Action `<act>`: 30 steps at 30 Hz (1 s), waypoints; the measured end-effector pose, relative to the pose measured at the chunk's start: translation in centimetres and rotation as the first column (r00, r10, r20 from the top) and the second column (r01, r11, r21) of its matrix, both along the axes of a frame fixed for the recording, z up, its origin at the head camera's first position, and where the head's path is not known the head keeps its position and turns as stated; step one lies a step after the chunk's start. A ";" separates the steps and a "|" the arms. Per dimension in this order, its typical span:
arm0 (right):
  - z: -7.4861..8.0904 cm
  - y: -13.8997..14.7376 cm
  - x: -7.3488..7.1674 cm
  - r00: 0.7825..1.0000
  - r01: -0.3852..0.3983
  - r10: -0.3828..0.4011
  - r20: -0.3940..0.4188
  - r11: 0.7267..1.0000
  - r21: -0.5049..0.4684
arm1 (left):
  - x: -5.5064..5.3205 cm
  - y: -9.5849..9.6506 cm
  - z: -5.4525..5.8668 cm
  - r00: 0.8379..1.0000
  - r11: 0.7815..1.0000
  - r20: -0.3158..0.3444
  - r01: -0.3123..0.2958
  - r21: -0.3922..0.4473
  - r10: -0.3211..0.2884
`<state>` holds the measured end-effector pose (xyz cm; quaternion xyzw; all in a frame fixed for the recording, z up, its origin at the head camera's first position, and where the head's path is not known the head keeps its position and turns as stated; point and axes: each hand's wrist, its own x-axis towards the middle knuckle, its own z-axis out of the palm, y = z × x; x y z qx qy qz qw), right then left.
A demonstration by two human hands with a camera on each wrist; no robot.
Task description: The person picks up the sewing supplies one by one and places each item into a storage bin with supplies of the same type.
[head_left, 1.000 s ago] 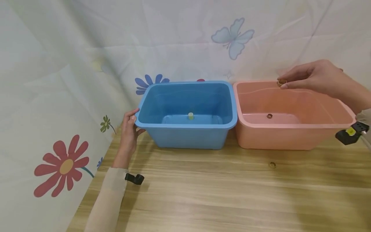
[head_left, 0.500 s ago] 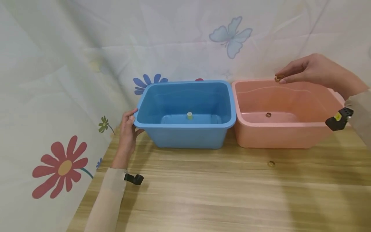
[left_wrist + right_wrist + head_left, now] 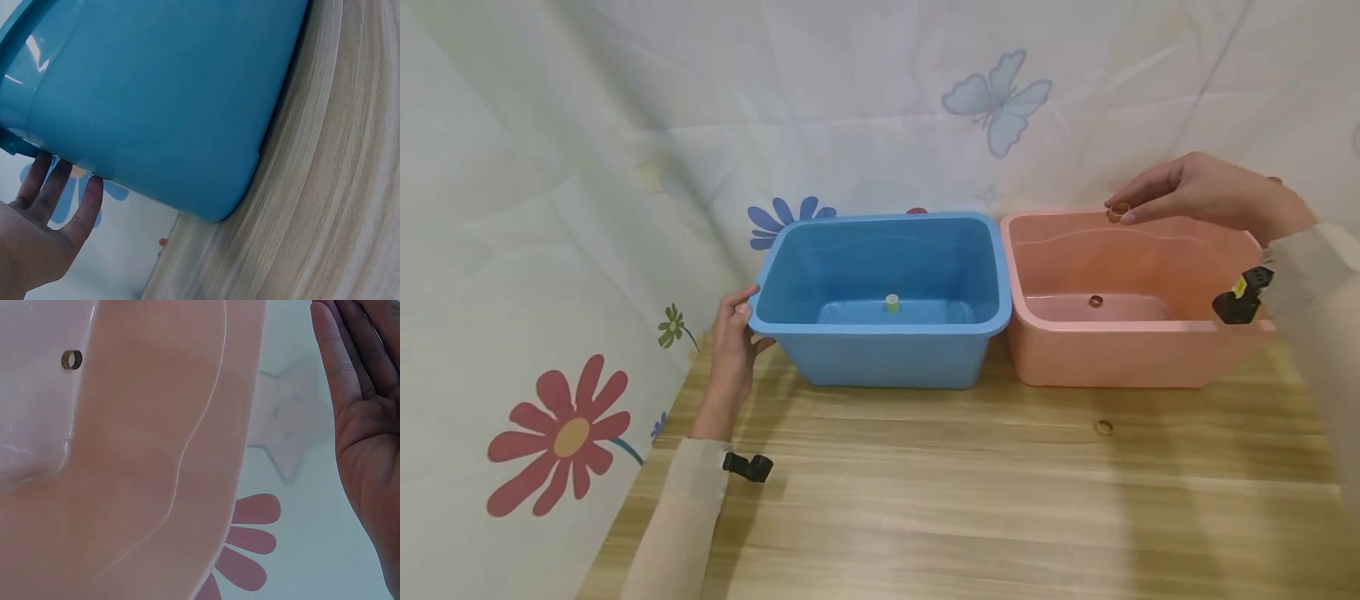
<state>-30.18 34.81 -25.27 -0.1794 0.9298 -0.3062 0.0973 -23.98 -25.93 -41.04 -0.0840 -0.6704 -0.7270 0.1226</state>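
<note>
In the head view my right hand (image 3: 1213, 196) pinches a gold-coloured ring (image 3: 1117, 213) between thumb and fingertips, above the far rim of the pink tub (image 3: 1138, 354). A second ring (image 3: 1096, 301) lies on that tub's floor; the right wrist view shows this dimpled metal ring (image 3: 72, 359) closer. A third gold ring (image 3: 1104, 427) sits on the table in front. My left hand (image 3: 732, 342) holds the left rim of the blue tub (image 3: 887, 358), and in the left wrist view its fingertips (image 3: 94, 182) touch the tub's underside near the rim. Inside the blue tub stands a small pale yellow-green cylinder (image 3: 892, 303).
Both tubs stand side by side, rims touching, on a wood-grain table (image 3: 925, 500). Behind and to the left hangs a pale cloth (image 3: 865, 100) printed with flowers and a butterfly. Each wrist carries a black camera (image 3: 748, 467).
My right hand has shifted slightly left with the ring, still above the pink tub, and its forearm has come further into view. The left hand and the tubs have stayed put.
</note>
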 end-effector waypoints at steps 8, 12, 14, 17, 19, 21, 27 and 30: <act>-0.7 0.1 -0.8 0.999 -0.002 0.003 0.047 1.000 -0.028 | 0.0 -0.1 -0.2 1.000 1.000 -0.008 0.006 -0.023 -0.007; -1.0 0.1 -1.2 0.998 -0.006 0.009 0.060 0.999 -0.043 | -0.1 0.0 -0.1 1.000 1.000 -0.008 0.007 -0.020 -0.007; -1.3 0.0 -1.4 0.997 -0.010 0.015 0.071 0.998 -0.066 | -0.1 0.0 -0.1 1.000 1.000 -0.006 0.006 -0.019 -0.007; -1.6 -0.1 -1.7 0.995 -0.017 0.025 0.092 0.996 -0.087 | -0.2 0.1 0.0 1.000 1.000 -0.009 0.008 -0.017 -0.008; -1.9 -0.1 -1.8 0.993 -0.031 0.043 0.111 0.994 -0.104 | -0.3 0.2 0.0 1.000 1.000 -0.011 0.007 -0.020 -0.007; -2.1 -0.1 -1.9 0.992 -0.048 0.060 0.114 0.993 -0.108 | -0.4 0.2 0.0 1.000 1.000 -0.015 0.009 -0.018 -0.010; -2.5 -0.4 -2.0 0.991 -0.077 0.088 0.103 0.992 -0.104 | -0.4 0.2 -0.1 1.000 1.000 -0.022 0.005 -0.010 -0.006; -2.4 -0.6 -2.0 0.990 -0.078 0.088 0.111 0.993 -0.092 | -0.4 0.3 0.0 1.000 1.000 -0.023 0.011 -0.003 -0.011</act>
